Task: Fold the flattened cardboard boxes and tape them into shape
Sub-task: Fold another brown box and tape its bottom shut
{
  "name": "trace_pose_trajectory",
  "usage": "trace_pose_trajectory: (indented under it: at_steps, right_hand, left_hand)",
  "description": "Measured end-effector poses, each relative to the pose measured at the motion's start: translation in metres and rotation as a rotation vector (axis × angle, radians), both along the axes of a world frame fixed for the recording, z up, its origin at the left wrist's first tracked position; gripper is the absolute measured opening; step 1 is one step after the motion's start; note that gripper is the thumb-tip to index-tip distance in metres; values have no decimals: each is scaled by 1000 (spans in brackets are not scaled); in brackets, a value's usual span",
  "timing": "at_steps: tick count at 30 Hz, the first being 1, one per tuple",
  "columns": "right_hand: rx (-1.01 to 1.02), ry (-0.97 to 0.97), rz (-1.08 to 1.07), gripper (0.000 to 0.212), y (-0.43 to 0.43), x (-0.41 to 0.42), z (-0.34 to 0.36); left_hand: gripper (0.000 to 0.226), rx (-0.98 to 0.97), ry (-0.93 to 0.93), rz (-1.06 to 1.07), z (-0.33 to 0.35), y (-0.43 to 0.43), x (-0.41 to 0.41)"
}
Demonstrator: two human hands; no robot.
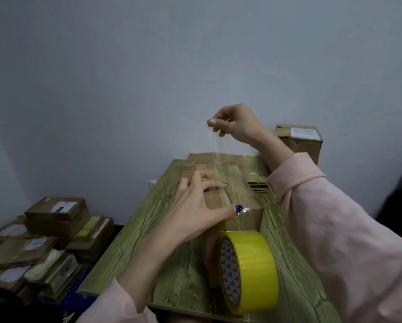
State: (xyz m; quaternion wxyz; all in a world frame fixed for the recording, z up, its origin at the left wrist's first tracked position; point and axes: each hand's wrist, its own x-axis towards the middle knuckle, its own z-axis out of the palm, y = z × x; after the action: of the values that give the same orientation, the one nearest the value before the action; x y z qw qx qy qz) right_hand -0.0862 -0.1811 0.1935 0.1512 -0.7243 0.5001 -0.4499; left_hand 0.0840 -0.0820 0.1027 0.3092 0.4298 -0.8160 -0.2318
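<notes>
A brown cardboard box stands folded on the green wood-grain table. My left hand lies flat on its top, fingers spread, the thumb pinning clear tape at the near top edge. My right hand is raised above the box's far end and pinches the free end of the clear tape strip, which stretches down over the box top. The yellow tape roll hangs against the box's near face, still joined to the strip.
Flattened cardboard lies on the table behind the box. A taped brown box stands at the back right by the wall. Several flat cartons and parcels are piled on the floor at left.
</notes>
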Motion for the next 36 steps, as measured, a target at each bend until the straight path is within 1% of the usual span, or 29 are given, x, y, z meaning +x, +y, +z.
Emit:
trace_pose_trajectory:
  at_steps: [6, 12, 17, 20, 25, 27, 31, 36]
  right_hand:
    - [31, 0, -13, 21, -6, 0, -10]
    - [76, 37, -43, 18, -13, -1, -26]
    - [81, 35, -40, 16, -14, -2, -30]
    - [87, 33, -41, 17, -15, -2, -31]
    - [111, 53, -58, 17, -18, -2, -36]
    - [128, 75, -73, 17, -18, -3, -38]
    - [151, 89, -78, 17, -18, -4, -45]
    - [184, 117, -90, 18, -20, -5, -46]
  left_hand:
    - [76, -21, 7, -37, 1, 2, 1]
    - [83, -54, 41, -60, -2, 4, 0]
    - [81, -98, 24, -36, -2, 3, 0]
    - [78, -75, -3, -44, -2, 1, 1]
    - [55, -113, -108, -60, -3, 0, 2]
    - [50, -120, -168, -60, -4, 0, 2]
    - [52, -133, -276, -66, -4, 0, 4]
    - [55, -156, -342, -61, 0, 2, 5]
